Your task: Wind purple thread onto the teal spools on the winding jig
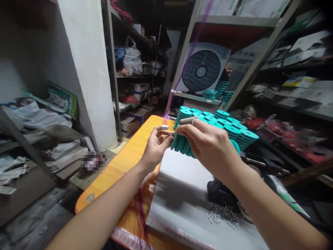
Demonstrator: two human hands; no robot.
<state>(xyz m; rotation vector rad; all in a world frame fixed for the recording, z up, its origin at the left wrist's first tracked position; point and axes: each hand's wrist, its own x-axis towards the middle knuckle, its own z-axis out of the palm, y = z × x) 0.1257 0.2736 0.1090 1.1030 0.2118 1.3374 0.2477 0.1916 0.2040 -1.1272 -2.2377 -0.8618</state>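
My left hand (pixel 155 146) has thumb and index finger pinched together, with white tape round one finger. At their tips is a small, thin, dark piece, too small to name. My right hand (pixel 210 140) curls over a row of teal discs (pixel 183 145) tilted on edge, its fingertips meeting those of the left. One of its fingers wears a greyish wrap. Stacks of flat teal rings (pixel 230 130) stand just behind the right hand. Fine purple strands (pixel 178 81) run down from above to a spot just behind the left fingertips.
Below my hands lies a whitish board (pixel 179 191) on a yellow table (pixel 125 166). Small metal pins (pixel 223 213) are scattered on it, beside a dark tool (pixel 222 192). More purple strands (pixel 140 208) cross the table's front. A box fan (pixel 201 69) and crowded shelves stand behind.
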